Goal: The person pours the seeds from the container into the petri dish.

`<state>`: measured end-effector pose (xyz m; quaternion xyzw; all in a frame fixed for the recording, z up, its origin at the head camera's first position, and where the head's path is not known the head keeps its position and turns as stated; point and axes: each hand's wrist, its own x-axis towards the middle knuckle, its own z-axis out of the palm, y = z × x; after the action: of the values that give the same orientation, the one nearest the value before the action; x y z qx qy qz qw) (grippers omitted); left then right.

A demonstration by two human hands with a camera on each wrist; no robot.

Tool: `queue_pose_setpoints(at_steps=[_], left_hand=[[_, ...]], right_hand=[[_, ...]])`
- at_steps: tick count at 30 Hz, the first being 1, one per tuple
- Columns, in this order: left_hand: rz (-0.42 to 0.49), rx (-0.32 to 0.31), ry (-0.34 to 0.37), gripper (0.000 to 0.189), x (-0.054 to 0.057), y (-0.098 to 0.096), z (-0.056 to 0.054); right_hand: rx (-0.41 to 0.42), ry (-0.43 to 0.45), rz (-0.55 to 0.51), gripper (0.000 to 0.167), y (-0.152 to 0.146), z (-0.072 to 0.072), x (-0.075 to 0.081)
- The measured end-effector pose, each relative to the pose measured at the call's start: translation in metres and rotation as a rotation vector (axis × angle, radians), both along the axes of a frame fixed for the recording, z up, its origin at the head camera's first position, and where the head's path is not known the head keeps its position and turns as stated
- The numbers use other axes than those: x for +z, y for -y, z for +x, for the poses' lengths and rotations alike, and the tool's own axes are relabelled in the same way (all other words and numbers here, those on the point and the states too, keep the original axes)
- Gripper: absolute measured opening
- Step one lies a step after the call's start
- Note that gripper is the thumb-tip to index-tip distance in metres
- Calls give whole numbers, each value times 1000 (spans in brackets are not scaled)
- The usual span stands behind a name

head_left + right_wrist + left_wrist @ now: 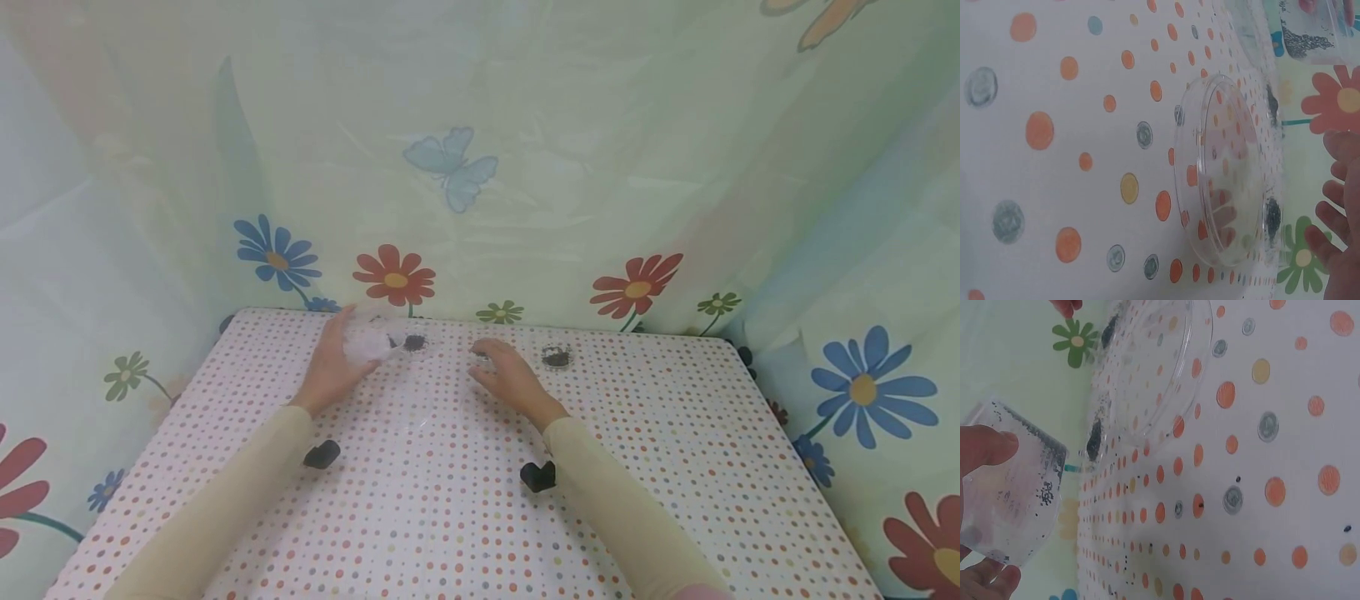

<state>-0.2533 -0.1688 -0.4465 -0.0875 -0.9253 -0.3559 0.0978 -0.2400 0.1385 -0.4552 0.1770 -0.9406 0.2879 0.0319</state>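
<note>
Clear plastic is sitting in the left hand (330, 365), whose thumb and fingers are pinching a tub (365, 343) above the far part of the desk (660, 467). The right hand (510, 379) is hovering empty, as far as its wrist view shows, fingers lying loosely apart. The tub is leaning, with dark grains (1047, 444) resting along its lower edge on the side facing the right hand; which way its long axis is running, I cannot tell. Just right of the tub and between the hands, a small dark heap (415, 342) is lying, the left hand being nearer to it; that short gap is probably the relation that matters. Another heap (557, 357) is lying to the right hand's right. Nearer the person, a clear disc (1235, 200) is lying flat, and loose grains (1238, 479) are dotting the desk.
</note>
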Motion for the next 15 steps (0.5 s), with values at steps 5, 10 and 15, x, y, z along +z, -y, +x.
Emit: queue_pose_setpoints(at_steps=[5, 10, 15], left_hand=[[14, 48, 64, 99, -3, 6, -2], [38, 63, 83, 100, -6, 12, -3], [58, 61, 87, 99, -6, 17, -3]], right_hand=[[-10, 18, 5, 40, 3, 1, 2], [-39, 81, 3, 40, 7, 1, 4], [-42, 109, -11, 41, 10, 1, 3]])
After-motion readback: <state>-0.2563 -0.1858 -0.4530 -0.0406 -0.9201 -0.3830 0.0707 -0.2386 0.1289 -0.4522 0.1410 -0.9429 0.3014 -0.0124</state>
